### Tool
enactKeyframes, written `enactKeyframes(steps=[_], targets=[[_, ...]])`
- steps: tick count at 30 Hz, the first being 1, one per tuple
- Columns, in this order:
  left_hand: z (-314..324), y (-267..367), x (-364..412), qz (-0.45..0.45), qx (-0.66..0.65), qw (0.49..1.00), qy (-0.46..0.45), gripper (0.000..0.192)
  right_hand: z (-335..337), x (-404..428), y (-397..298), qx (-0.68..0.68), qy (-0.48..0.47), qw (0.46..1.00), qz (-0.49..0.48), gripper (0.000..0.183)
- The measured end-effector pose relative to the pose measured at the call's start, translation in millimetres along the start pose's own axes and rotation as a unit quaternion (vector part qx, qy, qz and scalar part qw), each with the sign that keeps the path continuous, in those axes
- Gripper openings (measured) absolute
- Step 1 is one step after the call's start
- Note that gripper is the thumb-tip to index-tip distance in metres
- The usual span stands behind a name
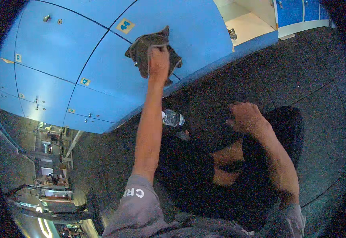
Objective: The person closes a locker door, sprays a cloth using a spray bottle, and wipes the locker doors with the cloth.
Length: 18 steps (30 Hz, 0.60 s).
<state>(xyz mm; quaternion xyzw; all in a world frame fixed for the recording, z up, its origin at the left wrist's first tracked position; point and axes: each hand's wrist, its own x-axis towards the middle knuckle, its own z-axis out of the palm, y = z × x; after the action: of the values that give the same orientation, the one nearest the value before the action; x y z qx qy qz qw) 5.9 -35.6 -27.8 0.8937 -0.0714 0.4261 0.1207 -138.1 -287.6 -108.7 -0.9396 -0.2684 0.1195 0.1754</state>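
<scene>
My left hand is stretched out at the upper middle, gripping a dark grey-brown cloth against the blue locker doors. Edges of the cloth spread out on both sides of the fingers, and a small metal part shows at its left edge. Off to the right, my right hand hovers above the knee with its fingers curled; nothing can be made out in it. A clear plastic bottle with a white cap lies on the dark floor below the lockers.
An open compartment with a pale interior is at the upper right, near darker blue lockers. Small metal locks stick out from the doors. Dark floor tiles extend to the right. My bent legs are below.
</scene>
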Motion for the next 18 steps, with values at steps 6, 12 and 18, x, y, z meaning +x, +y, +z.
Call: enactKeyframes(steps=[6,12,18], targets=[[-18.5,2.5,10.8,0.046,0.092,0.994,0.042,0.026,-19.2,-5.1,1.2,0.020,-0.028,0.999,0.028,0.034],[-31.9,-19.2,23.9,-0.149,-0.073,0.978,0.124,0.032,-7.4,-7.7,5.6,0.001,0.039,0.999,0.008,0.033],[-20.5,-4.6,9.3,0.073,0.084,0.987,0.114,0.035,1.6,-1.6,12.7,-0.005,0.017,0.999,0.031,0.035]])
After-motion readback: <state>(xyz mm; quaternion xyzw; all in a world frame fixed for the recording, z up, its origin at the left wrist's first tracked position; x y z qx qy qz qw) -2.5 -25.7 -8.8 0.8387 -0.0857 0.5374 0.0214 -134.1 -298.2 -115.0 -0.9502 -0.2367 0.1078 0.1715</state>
